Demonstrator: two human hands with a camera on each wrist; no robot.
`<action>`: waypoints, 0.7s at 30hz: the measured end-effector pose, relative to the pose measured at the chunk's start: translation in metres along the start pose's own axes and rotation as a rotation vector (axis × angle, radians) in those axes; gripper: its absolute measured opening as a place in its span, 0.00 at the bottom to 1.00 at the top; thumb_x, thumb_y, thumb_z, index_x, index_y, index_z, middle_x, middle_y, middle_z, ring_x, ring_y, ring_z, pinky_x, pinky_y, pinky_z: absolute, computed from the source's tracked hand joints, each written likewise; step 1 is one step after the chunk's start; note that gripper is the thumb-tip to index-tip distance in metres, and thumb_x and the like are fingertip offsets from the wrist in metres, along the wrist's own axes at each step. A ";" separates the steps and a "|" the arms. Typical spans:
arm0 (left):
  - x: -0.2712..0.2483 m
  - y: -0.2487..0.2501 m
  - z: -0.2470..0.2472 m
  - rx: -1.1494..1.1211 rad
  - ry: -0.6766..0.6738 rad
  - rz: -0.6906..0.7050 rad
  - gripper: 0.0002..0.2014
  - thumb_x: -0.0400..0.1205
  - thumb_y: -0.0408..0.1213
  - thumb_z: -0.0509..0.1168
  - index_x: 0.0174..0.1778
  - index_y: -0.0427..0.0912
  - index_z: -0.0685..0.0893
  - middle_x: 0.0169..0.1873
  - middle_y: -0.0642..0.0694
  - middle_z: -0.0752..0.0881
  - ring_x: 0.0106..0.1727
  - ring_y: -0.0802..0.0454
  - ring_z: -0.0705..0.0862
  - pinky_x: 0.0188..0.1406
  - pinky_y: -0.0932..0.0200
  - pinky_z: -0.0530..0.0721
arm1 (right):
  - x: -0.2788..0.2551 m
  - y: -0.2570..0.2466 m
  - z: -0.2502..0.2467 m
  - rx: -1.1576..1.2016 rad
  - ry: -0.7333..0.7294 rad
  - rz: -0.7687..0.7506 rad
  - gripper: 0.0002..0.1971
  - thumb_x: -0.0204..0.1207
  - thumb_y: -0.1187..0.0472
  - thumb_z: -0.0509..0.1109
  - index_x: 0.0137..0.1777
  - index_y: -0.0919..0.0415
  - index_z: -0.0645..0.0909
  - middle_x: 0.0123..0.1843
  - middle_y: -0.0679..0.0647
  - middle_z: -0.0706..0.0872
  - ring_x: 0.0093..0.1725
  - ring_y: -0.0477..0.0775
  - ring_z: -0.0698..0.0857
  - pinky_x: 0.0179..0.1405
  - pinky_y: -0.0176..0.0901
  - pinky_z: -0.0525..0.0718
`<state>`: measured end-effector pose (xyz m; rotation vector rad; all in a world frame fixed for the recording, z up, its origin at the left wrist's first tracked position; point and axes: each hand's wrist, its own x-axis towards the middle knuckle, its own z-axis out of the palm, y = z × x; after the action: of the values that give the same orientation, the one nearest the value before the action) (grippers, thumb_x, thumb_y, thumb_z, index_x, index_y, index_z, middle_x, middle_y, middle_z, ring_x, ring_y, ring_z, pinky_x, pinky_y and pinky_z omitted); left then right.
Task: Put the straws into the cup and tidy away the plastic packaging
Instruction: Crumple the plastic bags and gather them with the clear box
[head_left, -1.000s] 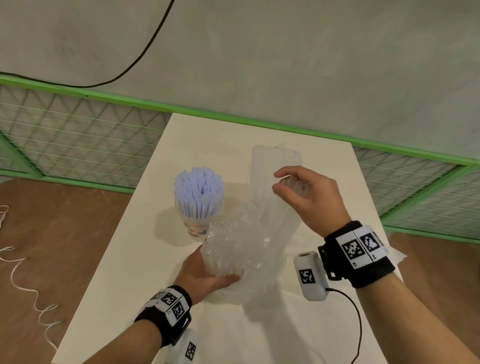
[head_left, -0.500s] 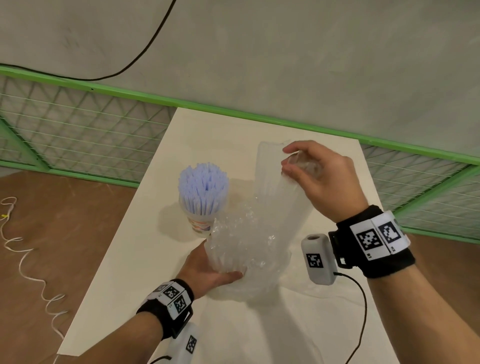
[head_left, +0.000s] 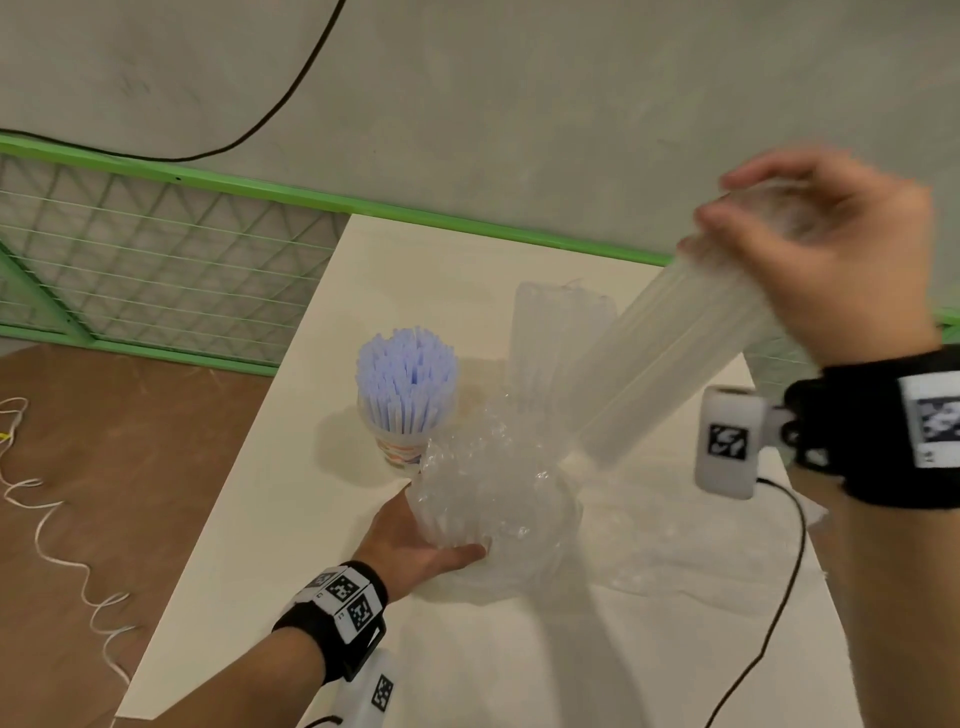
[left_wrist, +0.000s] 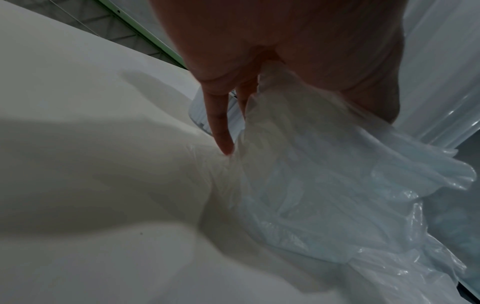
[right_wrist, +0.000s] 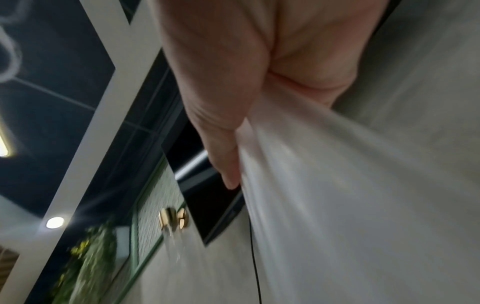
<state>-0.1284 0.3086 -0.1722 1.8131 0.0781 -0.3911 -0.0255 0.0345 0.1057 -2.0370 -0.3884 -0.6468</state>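
Note:
A cup (head_left: 399, 453) packed with pale blue straws (head_left: 405, 379) stands on the white table (head_left: 291, 488). My right hand (head_left: 810, 249) grips the top end of a bundle of clear straws (head_left: 670, 358), (right_wrist: 337, 205), lifted slantwise clear of the crumpled plastic packaging (head_left: 493, 504). My left hand (head_left: 415, 540) holds that packaging (left_wrist: 324, 185) against the table beside the cup. A second clear straw bundle (head_left: 550, 338) stands upright in the bag behind.
A flat sheet of clear plastic (head_left: 701, 561) lies on the table at the right. A black cable (head_left: 769, 623) runs from my right wrist across the table. A green mesh fence (head_left: 156, 260) borders the far side; brown floor with a white cord (head_left: 52, 545) lies left.
My right hand has risen up and to the right, drawing the clear straw bundle out of the packaging. My left hand has stayed on the bag.

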 end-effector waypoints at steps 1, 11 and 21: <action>0.000 0.000 0.000 -0.002 -0.004 0.002 0.42 0.56 0.58 0.87 0.66 0.60 0.80 0.58 0.62 0.88 0.62 0.63 0.85 0.69 0.47 0.82 | 0.010 0.000 -0.013 0.006 0.048 -0.010 0.10 0.73 0.58 0.81 0.52 0.54 0.85 0.45 0.43 0.90 0.43 0.46 0.92 0.46 0.48 0.91; -0.006 0.011 -0.002 -0.036 -0.015 -0.017 0.42 0.57 0.54 0.87 0.67 0.60 0.79 0.59 0.65 0.87 0.62 0.68 0.84 0.70 0.53 0.81 | 0.071 0.068 0.031 0.198 -0.206 0.047 0.12 0.76 0.64 0.77 0.57 0.64 0.81 0.47 0.62 0.88 0.44 0.61 0.91 0.52 0.57 0.90; -0.009 0.010 0.001 -0.160 0.032 -0.077 0.40 0.54 0.47 0.88 0.62 0.47 0.84 0.55 0.55 0.91 0.60 0.58 0.88 0.70 0.49 0.81 | 0.030 0.156 0.099 -0.479 -0.864 -0.016 0.27 0.84 0.50 0.65 0.82 0.48 0.66 0.82 0.43 0.67 0.79 0.46 0.67 0.77 0.38 0.61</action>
<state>-0.1344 0.3065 -0.1602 1.6622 0.1970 -0.3990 0.1069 0.0388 -0.0267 -2.7145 -0.7982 0.2068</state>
